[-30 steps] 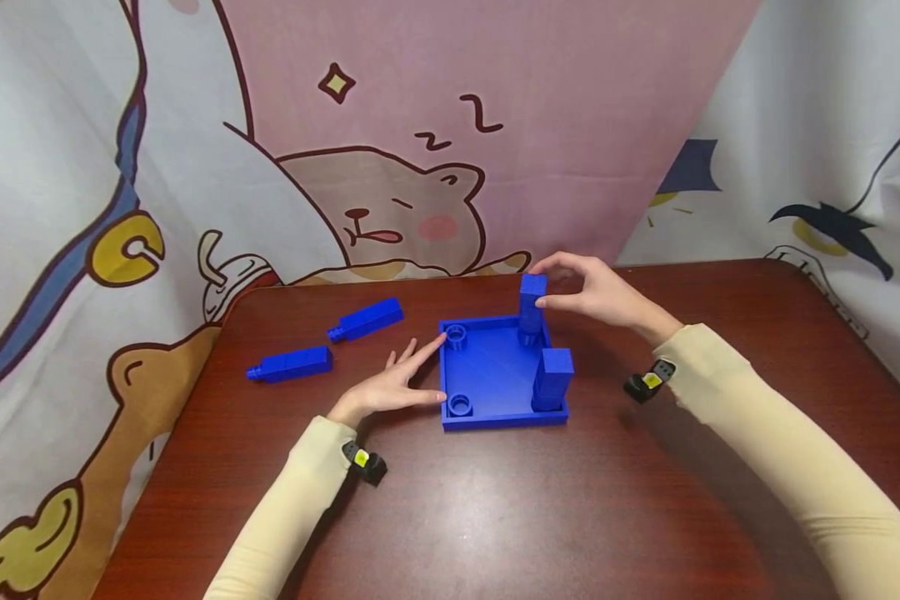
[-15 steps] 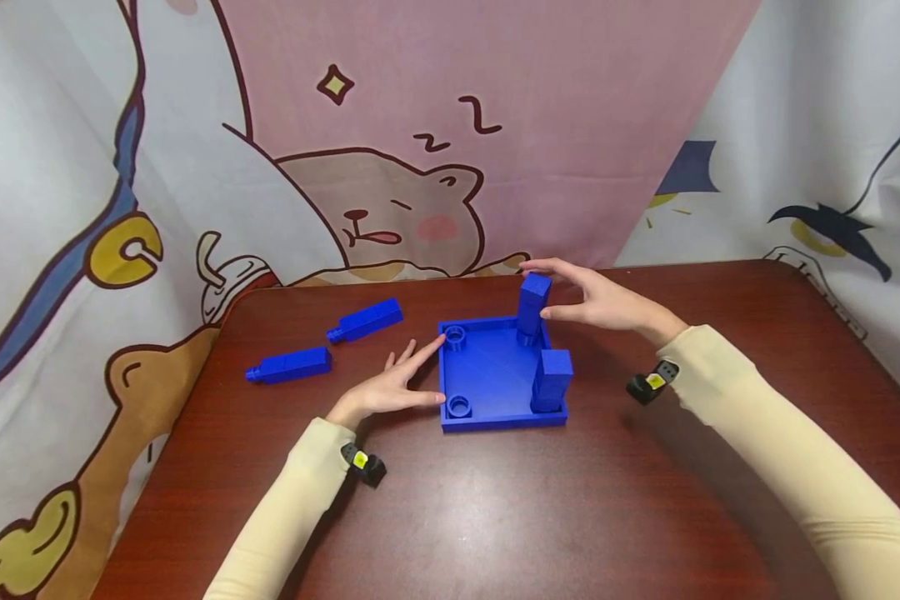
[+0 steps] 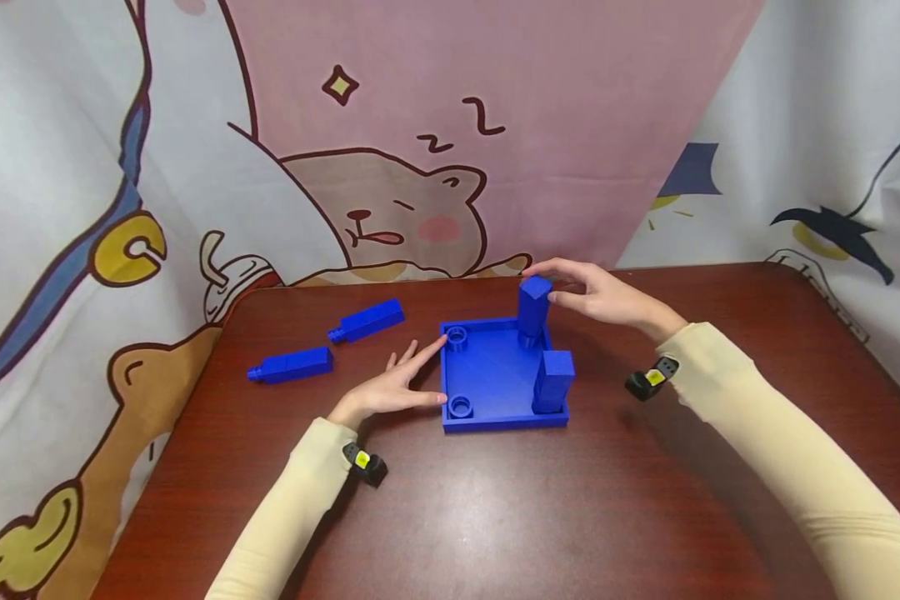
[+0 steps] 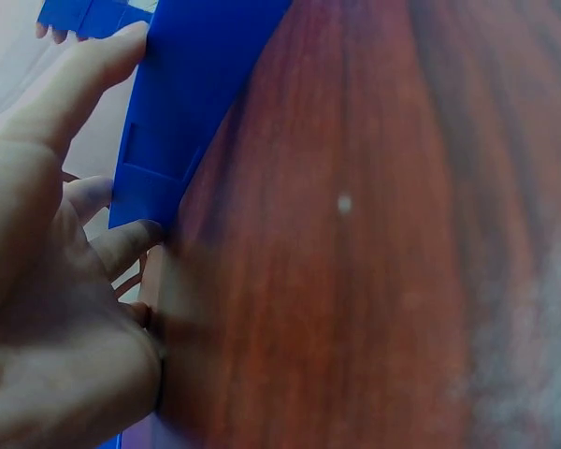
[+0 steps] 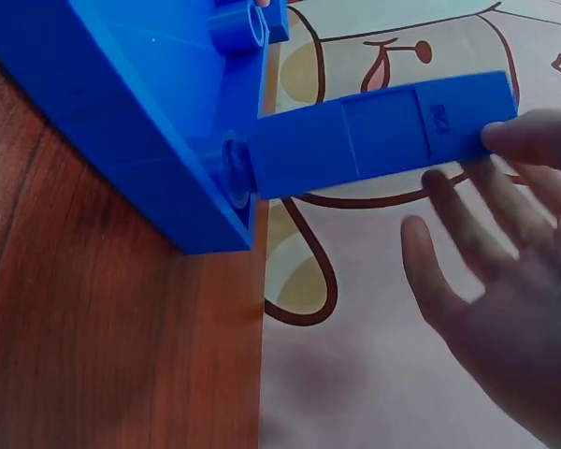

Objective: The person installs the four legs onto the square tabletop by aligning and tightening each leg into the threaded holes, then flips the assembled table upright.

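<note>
A shallow blue square tray [image 3: 487,371] with round corner sockets lies on the table in the head view. My left hand [image 3: 392,388] braces its left side, thumb and index finger straight and spread against the rim. In the far right corner a square blue leg [image 3: 532,310] stands upright, its narrow end at the socket. The thumb and fingers of my right hand [image 3: 600,293] pinch this leg near its top. The right wrist view shows a threaded neck [image 5: 238,168] between leg and socket. A second blue leg [image 3: 553,382] stands in the near right corner.
Two loose blue legs with threaded ends, a nearer one [image 3: 292,364] and a farther one [image 3: 367,321], lie left of the tray. Two bare sockets, one far [image 3: 456,337] and one near [image 3: 461,407], are at its left corners. A printed curtain [image 3: 570,125] hangs behind the table.
The far right leg has turned about its upright axis. My right hand's fingers spread wider half a second ago and have since closed in near its top. My left hand has stayed put.
</note>
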